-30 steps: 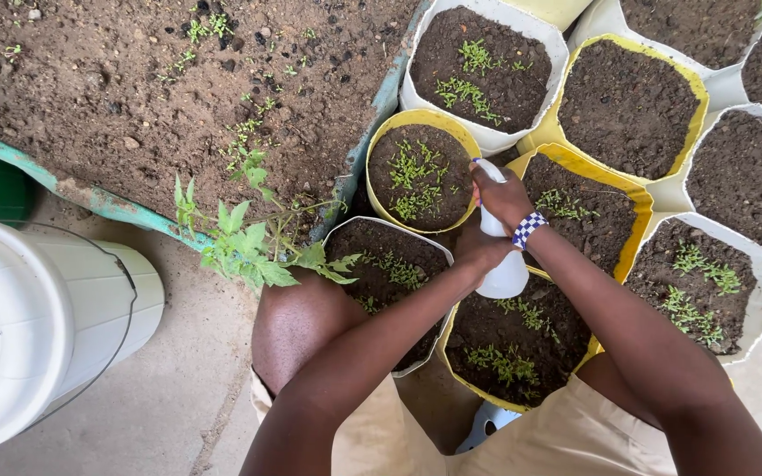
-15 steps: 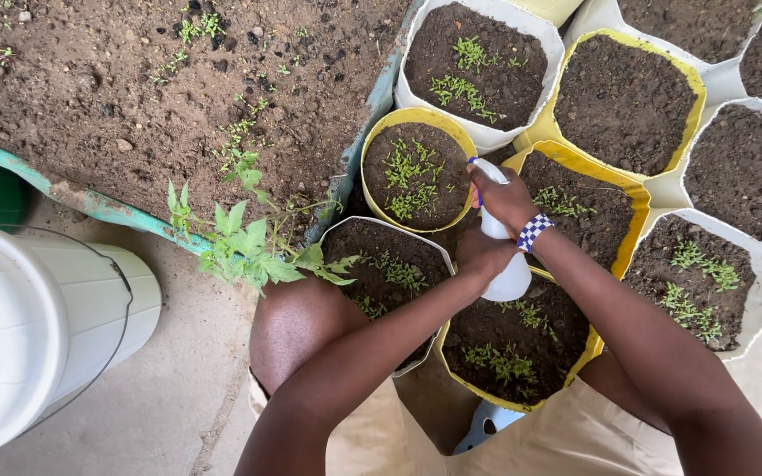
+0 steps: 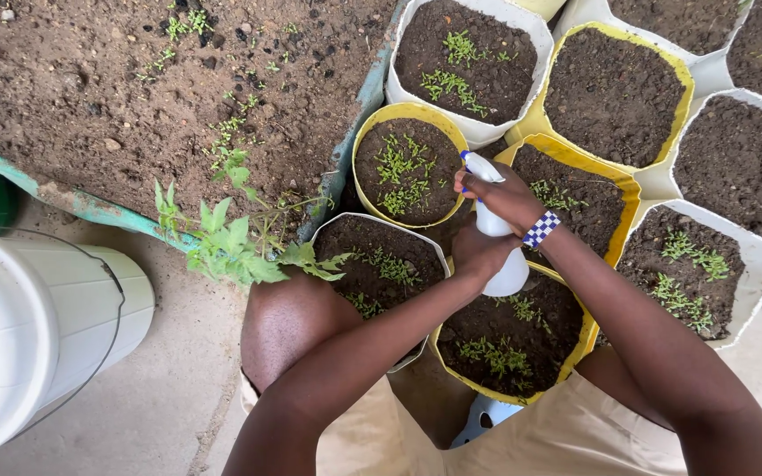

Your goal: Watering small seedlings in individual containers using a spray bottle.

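Observation:
A white spray bottle (image 3: 506,270) with a blue nozzle is held over a cluster of soil-filled grow bags. My right hand (image 3: 503,196), with a blue-and-white checked band at the wrist, grips the bottle's head. My left hand (image 3: 480,250) clasps its body from the left. The nozzle points at a yellow bag (image 3: 407,167) full of small green seedlings. Below the bottle sits another yellow bag (image 3: 509,339) with seedlings, and a white-rimmed bag (image 3: 379,267) lies left of it.
More yellow and white soil bags (image 3: 615,84) crowd the upper right. A raised soil bed with a teal edge (image 3: 90,207) and a leafy plant (image 3: 235,242) lies on the left. A white bucket (image 3: 28,335) stands at lower left on concrete. My knee (image 3: 288,322) is bent under my arms.
Both hands and the bottle hold nearly the same pose; they have shifted slightly left toward the yellow seedling bag as the view drifted.

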